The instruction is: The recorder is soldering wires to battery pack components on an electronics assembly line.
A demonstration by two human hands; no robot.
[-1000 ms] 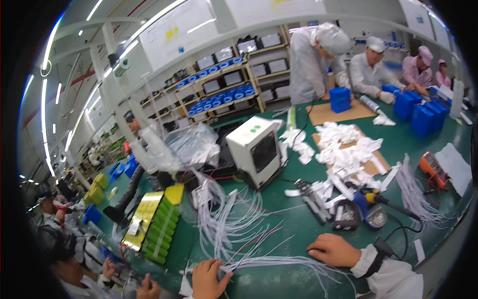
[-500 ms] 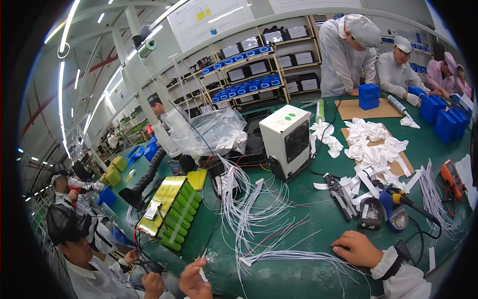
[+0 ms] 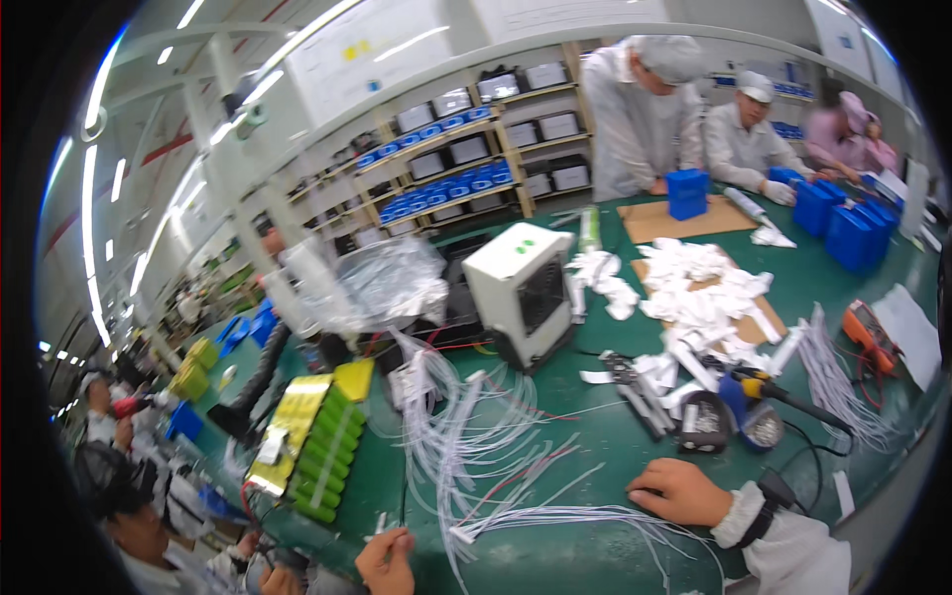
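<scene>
So the person's two hands are well apart, both down at the near side of the green table [image 3: 535, 570]. The left hand [image 3: 387, 562] is right at the bottom edge with its fingers curled in, and honestly you can't tell if there's anything pinched in there. The right hand [image 3: 682, 493] is palm down with bent fingers, just beside a bundle of thin white wires [image 3: 565, 514]; can't tell whether it's actually gripping any. That bundle lies on the table between the hands, running rightward from a small white connector [image 3: 462, 534] that sits closer to the left one. Behind it there's a big loose tangle of white wires [image 3: 436, 426], with a pack of green cylinders [image 3: 327, 456] off to the left. Past the right hand it's a pliers-like tool [image 3: 640, 399], a dark tub [image 3: 703, 421] of small bits and a yellow-and-black soldering iron [image 3: 793, 399]. Further back, a white fan unit [image 3: 516, 273] stands near a pile of white scraps [image 3: 699, 288].
</scene>
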